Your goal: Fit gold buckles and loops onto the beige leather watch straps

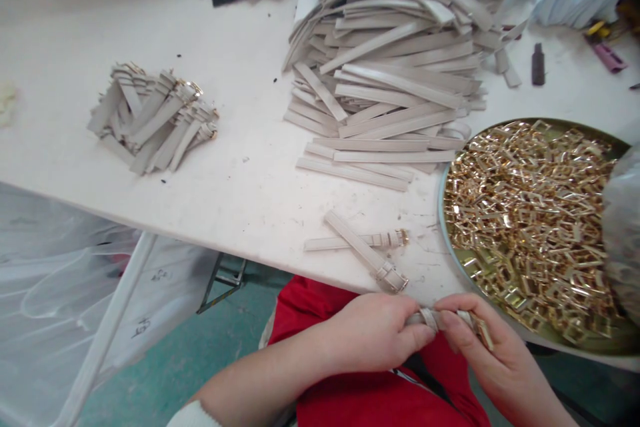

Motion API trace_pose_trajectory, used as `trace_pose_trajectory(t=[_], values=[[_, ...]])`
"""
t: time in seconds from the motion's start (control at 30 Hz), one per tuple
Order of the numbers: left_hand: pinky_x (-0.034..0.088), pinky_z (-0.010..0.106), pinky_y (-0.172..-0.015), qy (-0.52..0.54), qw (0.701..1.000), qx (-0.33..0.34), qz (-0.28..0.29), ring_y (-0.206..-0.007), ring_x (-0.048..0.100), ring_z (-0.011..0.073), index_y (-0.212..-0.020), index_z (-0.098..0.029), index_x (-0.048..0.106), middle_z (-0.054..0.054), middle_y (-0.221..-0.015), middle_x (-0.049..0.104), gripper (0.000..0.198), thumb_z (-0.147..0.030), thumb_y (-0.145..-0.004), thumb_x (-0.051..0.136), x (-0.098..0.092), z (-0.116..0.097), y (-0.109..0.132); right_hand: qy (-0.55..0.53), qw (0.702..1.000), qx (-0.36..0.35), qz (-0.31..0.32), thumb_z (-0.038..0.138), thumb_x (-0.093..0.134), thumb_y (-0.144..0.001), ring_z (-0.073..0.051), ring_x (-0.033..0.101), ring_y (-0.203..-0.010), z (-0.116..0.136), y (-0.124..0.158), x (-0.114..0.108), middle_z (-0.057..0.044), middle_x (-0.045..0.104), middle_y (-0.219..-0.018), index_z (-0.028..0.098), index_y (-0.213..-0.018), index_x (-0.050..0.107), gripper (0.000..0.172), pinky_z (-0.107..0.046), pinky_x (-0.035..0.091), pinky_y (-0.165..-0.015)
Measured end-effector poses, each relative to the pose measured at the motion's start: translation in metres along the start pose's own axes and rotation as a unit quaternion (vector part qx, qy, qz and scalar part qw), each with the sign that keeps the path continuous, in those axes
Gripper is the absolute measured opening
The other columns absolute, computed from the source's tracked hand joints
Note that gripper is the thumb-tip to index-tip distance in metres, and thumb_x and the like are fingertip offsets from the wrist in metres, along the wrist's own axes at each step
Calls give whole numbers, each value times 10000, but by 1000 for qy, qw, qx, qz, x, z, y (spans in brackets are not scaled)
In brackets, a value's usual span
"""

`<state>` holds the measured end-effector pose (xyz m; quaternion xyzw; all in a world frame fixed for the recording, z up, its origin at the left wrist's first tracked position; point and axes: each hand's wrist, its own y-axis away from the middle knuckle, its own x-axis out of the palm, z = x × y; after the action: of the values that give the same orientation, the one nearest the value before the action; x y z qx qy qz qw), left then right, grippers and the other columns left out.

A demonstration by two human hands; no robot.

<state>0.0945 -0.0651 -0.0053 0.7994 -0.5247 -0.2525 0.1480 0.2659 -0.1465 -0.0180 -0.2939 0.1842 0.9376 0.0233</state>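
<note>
My left hand (385, 330) and my right hand (483, 337) meet at the table's front edge, above the red cloth on my lap. Both are closed on one beige strap (429, 317). A loop of the same material wraps the strap between my thumbs. At its right end a gold buckle (484, 333) pokes out between my right fingers. Just beyond my left hand, two beige straps with gold buckles lie crossed on the table; the upper strap (357, 243) slants over the lower strap (330, 243). My fingers hide much of the held strap.
At right stands a round tray (447, 233) heaped with gold buckles (530, 213). Behind lies a big pile of plain beige straps (400, 87). A smaller heap of buckled straps (155, 120) sits at left. White plastic (55, 267) hangs below the table edge at left.
</note>
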Motion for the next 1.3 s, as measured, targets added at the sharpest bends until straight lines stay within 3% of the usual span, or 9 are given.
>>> trace_pose_trajectory(t=[0.17, 0.37, 0.67, 0.83, 0.97, 1.3], values=[[399, 199, -581, 61, 997, -2, 44, -603, 549, 121, -784, -155, 587, 19, -669, 626, 326, -348, -864, 337, -4, -4, 1, 18, 998, -33, 45, 387, 470, -817, -170, 628, -662, 1, -2, -5, -41, 657, -726, 215, -847, 589, 211, -235, 512, -596], [388, 176, -559, 119, 992, -8, 47, -542, 520, 84, -732, -153, 550, -10, -619, 588, 314, -346, -864, 340, -6, -3, 6, 57, 993, -62, 86, 381, 448, -822, -173, 638, -649, 6, -10, -9, -42, 673, -709, 229, -808, 614, 226, -247, 512, -594], [398, 170, -558, 144, 987, -4, 71, -519, 494, 67, -654, -149, 492, -16, -583, 517, 344, -304, -873, 276, -4, -10, 13, -33, 991, -40, 124, 372, 458, -825, -162, 615, -640, 9, 2, -7, -23, 654, -686, 209, -804, 604, 219, -245, 498, -589], [373, 161, -490, 151, 987, -11, 55, -512, 500, 70, -726, -152, 505, -16, -616, 532, 336, -366, -868, 287, -6, -15, 18, -110, 993, 24, 35, 414, 468, -825, -113, 492, -450, 19, 11, 0, 36, 522, -508, 205, -803, 571, 235, -200, 417, -439], [338, 161, -463, 107, 994, -20, 26, -484, 483, 68, -699, -153, 506, -27, -584, 522, 325, -402, -842, 354, -9, -18, 23, -113, 993, 0, -18, 419, 506, -800, -132, 539, -550, 26, 13, 3, 5, 576, -608, 206, -789, 581, 225, -216, 450, -529], [341, 155, -455, 126, 992, -7, -3, -470, 481, 66, -698, -162, 481, -31, -580, 521, 353, -415, -863, 299, 10, -12, 20, -26, 996, -82, -4, 360, 496, -807, -153, 599, -617, 12, 11, -3, -14, 634, -679, 211, -809, 584, 173, -225, 487, -579]])
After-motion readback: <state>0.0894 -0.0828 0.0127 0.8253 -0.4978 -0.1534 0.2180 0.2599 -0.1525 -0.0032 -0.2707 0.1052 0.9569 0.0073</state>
